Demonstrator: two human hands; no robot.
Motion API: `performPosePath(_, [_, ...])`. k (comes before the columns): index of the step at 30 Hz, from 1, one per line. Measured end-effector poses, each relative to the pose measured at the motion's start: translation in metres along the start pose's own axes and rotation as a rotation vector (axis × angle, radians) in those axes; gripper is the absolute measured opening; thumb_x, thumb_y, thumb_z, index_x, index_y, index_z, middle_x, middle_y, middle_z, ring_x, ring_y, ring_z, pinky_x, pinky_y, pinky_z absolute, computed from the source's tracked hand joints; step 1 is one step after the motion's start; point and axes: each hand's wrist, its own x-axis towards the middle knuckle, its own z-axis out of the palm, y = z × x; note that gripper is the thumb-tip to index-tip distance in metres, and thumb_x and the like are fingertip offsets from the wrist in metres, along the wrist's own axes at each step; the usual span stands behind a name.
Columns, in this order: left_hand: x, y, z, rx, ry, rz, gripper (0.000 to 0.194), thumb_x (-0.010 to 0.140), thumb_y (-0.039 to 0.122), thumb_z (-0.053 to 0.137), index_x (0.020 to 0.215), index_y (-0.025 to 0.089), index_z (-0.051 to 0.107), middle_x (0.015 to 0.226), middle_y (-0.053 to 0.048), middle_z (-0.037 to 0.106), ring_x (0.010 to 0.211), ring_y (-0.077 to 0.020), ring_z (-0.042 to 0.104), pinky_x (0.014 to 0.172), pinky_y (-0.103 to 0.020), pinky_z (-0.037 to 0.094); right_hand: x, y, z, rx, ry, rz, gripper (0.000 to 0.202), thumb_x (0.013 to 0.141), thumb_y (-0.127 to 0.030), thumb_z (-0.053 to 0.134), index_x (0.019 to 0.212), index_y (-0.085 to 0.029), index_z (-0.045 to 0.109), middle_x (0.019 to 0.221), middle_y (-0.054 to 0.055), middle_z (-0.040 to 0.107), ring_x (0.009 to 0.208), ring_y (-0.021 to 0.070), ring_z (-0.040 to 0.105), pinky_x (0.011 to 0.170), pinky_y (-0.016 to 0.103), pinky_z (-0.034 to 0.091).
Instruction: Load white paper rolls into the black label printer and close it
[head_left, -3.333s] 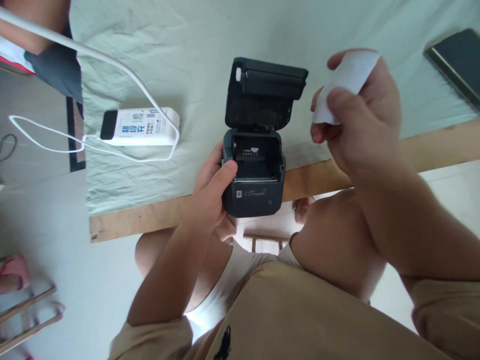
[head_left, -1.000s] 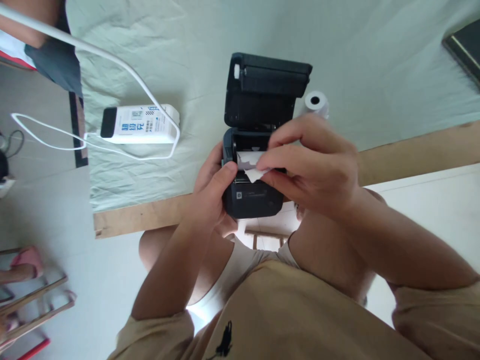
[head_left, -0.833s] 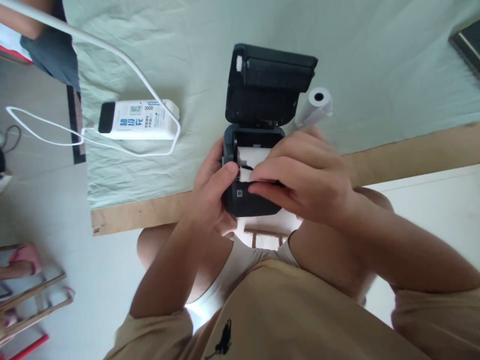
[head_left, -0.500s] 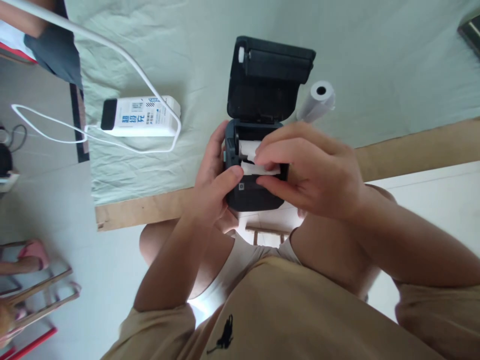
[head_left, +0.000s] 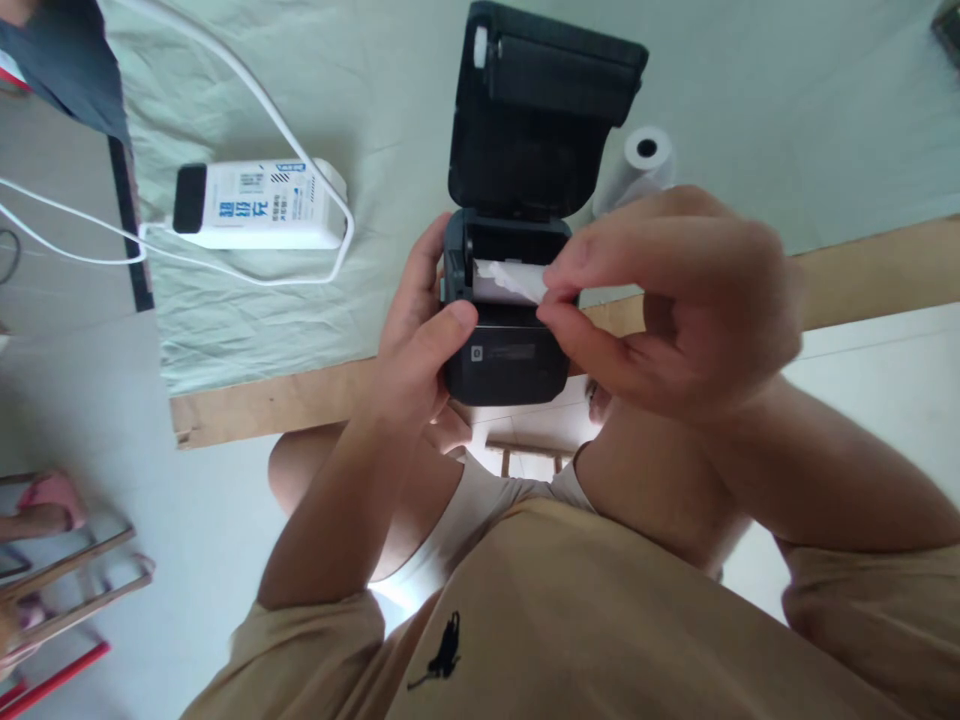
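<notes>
A small black label printer (head_left: 510, 365) with its lid (head_left: 544, 110) swung up is held over the table's front edge. My left hand (head_left: 416, 330) grips its left side, thumb on the front top edge. Inside the compartment lies a white paper roll (head_left: 499, 290). My right hand (head_left: 675, 300) pinches the crumpled end of the paper (head_left: 521, 275) between thumb and fingertips at the compartment's right side. Another white paper roll (head_left: 637, 165), seemingly in clear wrap, stands on the cloth behind my right hand and is partly hidden by it.
On the green cloth (head_left: 375, 120) at left lies a white power bank (head_left: 262, 205) with a white cable (head_left: 251, 85) looping over it. The table's wooden edge (head_left: 277, 405) runs in front of me. A wooden stool (head_left: 75, 580) and another person's foot (head_left: 45, 515) are at lower left.
My right hand has moved right, with the paper's end now pinched at the compartment's right side. The compartment's roll shows more clearly. My left hand keeps its hold on the printer.
</notes>
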Motion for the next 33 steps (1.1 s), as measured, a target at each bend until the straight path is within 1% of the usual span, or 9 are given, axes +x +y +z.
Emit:
performPosePath(3, [0.002, -0.006, -0.008, -0.015, -0.061, 0.052, 0.05, 0.089, 0.049, 0.071, 0.132, 0.024, 0.064, 0.131, -0.003, 0.071, 0.132, -0.0246, 0.063, 0.109, -0.033, 0.053, -0.003, -0.003, 0.006, -0.038, 0.051, -0.08, 0.011, 0.092, -0.016, 0.069, 0.098, -0.025, 0.066, 0.098, -0.004, 0.079, 0.083, 0.0134, 0.074, 0.069, 0.032, 0.054])
performPosePath(11, [0.002, -0.005, -0.017, 0.201, -0.011, 0.004, 0.076, 0.073, 0.029, 0.087, 0.143, 0.029, 0.057, 0.135, -0.004, 0.069, 0.13, -0.0293, 0.064, 0.11, -0.037, 0.052, -0.013, -0.003, 0.011, -0.02, 0.027, -0.076, 0.017, 0.095, -0.016, 0.065, 0.107, -0.026, 0.058, 0.084, -0.006, 0.072, 0.073, 0.0109, 0.069, 0.069, 0.032, 0.055])
performPosePath(15, [0.0, -0.004, -0.012, 0.172, 0.013, 0.018, 0.079, 0.069, 0.025, 0.086, 0.142, 0.028, 0.056, 0.129, -0.005, 0.07, 0.119, -0.027, 0.069, 0.099, -0.035, 0.057, -0.014, 0.002, 0.002, -0.08, 0.196, 0.101, 0.02, 0.092, -0.024, 0.063, 0.112, -0.028, 0.059, 0.115, 0.003, 0.07, 0.101, 0.0191, 0.071, 0.074, 0.035, 0.061])
performPosePath(18, [0.001, -0.003, -0.006, 0.174, 0.029, 0.019, 0.076, 0.067, 0.026, 0.086, 0.137, 0.03, 0.058, 0.127, -0.004, 0.069, 0.115, -0.0266, 0.069, 0.093, -0.035, 0.057, -0.014, 0.005, -0.001, -0.054, 0.172, 0.243, 0.043, 0.092, -0.025, 0.06, 0.134, -0.033, 0.051, 0.148, 0.005, 0.052, 0.143, 0.0266, 0.051, 0.075, 0.033, 0.062])
performPosePath(21, [0.001, -0.002, -0.004, 0.182, 0.024, 0.031, 0.075, 0.066, 0.027, 0.085, 0.135, 0.031, 0.057, 0.124, -0.004, 0.069, 0.111, -0.0259, 0.069, 0.088, -0.033, 0.057, -0.014, 0.006, -0.003, 0.032, 0.158, 0.275, 0.051, 0.095, -0.023, 0.059, 0.141, -0.036, 0.044, 0.151, 0.003, 0.048, 0.154, 0.0258, 0.038, 0.074, 0.028, 0.06])
performPosePath(25, [0.001, -0.004, -0.009, 0.174, 0.039, 0.037, 0.076, 0.068, 0.026, 0.085, 0.137, 0.028, 0.055, 0.132, -0.005, 0.067, 0.12, -0.0271, 0.067, 0.098, -0.034, 0.056, -0.015, 0.001, -0.004, 0.096, 0.213, 0.343, 0.028, 0.095, -0.032, 0.06, 0.122, -0.031, 0.053, 0.126, 0.004, 0.061, 0.102, 0.0195, 0.07, 0.06, 0.03, 0.053])
performPosePath(28, [0.003, -0.01, -0.018, 0.182, 0.012, 0.047, 0.079, 0.069, 0.028, 0.086, 0.14, 0.028, 0.053, 0.14, -0.005, 0.064, 0.129, -0.0284, 0.064, 0.105, -0.035, 0.054, -0.015, -0.002, -0.002, 0.182, 0.199, 0.333, 0.015, 0.09, -0.029, 0.065, 0.101, -0.028, 0.054, 0.085, -0.003, 0.062, 0.061, 0.0109, 0.056, 0.055, 0.03, 0.045])
performPosePath(31, [0.006, -0.016, -0.025, 0.168, -0.072, 0.096, 0.085, 0.065, 0.039, 0.089, 0.14, 0.031, 0.051, 0.138, -0.005, 0.066, 0.123, -0.0316, 0.067, 0.096, -0.039, 0.06, -0.013, -0.002, 0.0, 0.213, 0.152, 0.393, 0.031, 0.089, -0.027, 0.07, 0.074, -0.023, 0.043, 0.06, -0.007, 0.044, 0.052, 0.0071, 0.037, 0.051, 0.027, 0.032])
performPosePath(33, [0.008, -0.019, -0.027, 0.16, -0.062, 0.107, 0.072, 0.073, 0.048, 0.083, 0.136, 0.03, 0.054, 0.133, -0.006, 0.069, 0.123, -0.0324, 0.068, 0.093, -0.041, 0.062, -0.01, 0.0, 0.002, 0.246, 0.042, 0.471, 0.046, 0.089, -0.026, 0.071, 0.064, -0.021, 0.032, 0.055, -0.007, 0.035, 0.051, 0.006, 0.03, 0.05, 0.027, 0.025])
